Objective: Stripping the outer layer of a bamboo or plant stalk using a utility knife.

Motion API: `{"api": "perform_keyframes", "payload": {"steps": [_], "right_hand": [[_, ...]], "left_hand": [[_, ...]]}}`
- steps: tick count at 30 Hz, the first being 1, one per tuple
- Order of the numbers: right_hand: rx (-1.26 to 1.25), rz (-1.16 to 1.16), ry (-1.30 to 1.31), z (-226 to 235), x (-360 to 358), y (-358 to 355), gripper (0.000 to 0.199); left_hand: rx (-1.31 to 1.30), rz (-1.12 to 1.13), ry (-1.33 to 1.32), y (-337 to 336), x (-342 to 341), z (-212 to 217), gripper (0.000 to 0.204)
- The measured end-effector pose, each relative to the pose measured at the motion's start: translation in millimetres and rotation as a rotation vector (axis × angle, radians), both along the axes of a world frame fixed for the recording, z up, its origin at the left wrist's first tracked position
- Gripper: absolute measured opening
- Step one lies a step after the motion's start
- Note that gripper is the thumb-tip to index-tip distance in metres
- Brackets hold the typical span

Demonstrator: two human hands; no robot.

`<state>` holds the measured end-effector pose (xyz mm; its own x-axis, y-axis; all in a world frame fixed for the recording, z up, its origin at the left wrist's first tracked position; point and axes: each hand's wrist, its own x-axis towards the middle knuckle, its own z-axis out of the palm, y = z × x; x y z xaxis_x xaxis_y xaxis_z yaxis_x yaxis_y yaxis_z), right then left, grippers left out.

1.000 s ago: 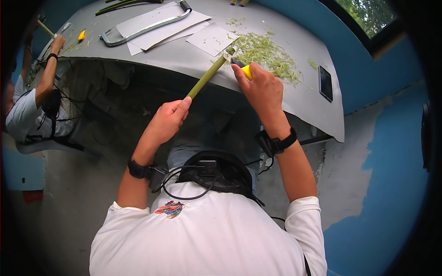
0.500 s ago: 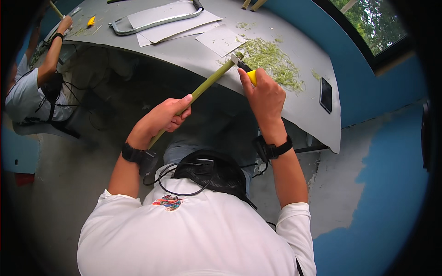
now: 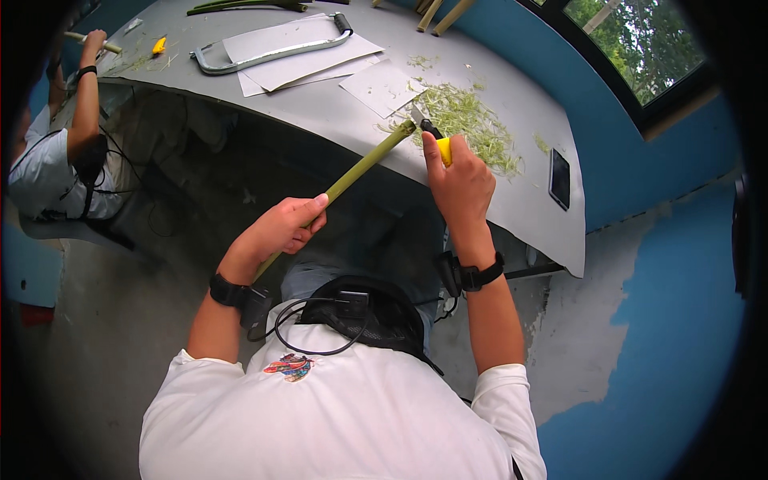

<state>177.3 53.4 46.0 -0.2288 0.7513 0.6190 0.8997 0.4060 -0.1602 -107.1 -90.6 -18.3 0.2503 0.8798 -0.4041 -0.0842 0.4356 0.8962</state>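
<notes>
My left hand (image 3: 284, 226) is wrapped round a green bamboo stick (image 3: 362, 166), which slants up and away to the right. The lower end of the stick runs behind my left wrist. In my right hand (image 3: 464, 182) is a utility knife (image 3: 432, 129) with a yellow and black handle. Its blade lies at the far end of the stick; whether it touches I cannot tell. That end hangs over the table edge, just in front of a heap of pale green shavings (image 3: 476, 132).
On the grey table (image 3: 532, 216) lie a hacksaw (image 3: 276, 60) on white paper sheets (image 3: 308, 68), a phone (image 3: 559, 179) and a yellow-handled tool (image 3: 159, 46). Bamboo pieces (image 3: 452, 18) are at the back. A co-worker (image 3: 68, 152) sits at the left, holding a stick.
The stick's far end and my right hand with the knife have come slightly nearer to me. The whole view has shifted a little. The co-worker's stick has swung to a flatter angle.
</notes>
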Motion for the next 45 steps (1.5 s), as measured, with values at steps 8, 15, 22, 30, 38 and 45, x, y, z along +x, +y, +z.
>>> {"api": "perform_keyframes", "payload": {"steps": [8,15,22,30,38,45], "right_hand": [[-0.137,0.214,0.018,12.8,9.2,-1.5,0.066],[-0.093,0.178,-0.048,8.6,5.8,3.1,0.064],[-0.001,0.031,-0.065,-0.9,-1.5,0.7,0.063],[0.008,-0.037,-0.016,-0.5,5.8,11.4,0.062],[0.001,-0.005,-0.014,-0.2,9.2,3.1,0.061],[-0.007,0.005,0.024,4.0,11.8,2.7,0.062]], "left_hand": [[0.295,0.178,0.363,0.5,17.5,-4.4,0.058],[0.342,0.223,0.476,0.0,25.1,-6.9,0.058],[0.182,0.17,0.244,0.1,25.5,-4.4,0.055],[0.167,0.173,0.215,-12.6,4.5,-10.5,0.05],[0.499,0.196,0.73,1.3,15.1,16.6,0.051],[0.465,0.211,0.621,7.9,5.9,3.3,0.059]]}}
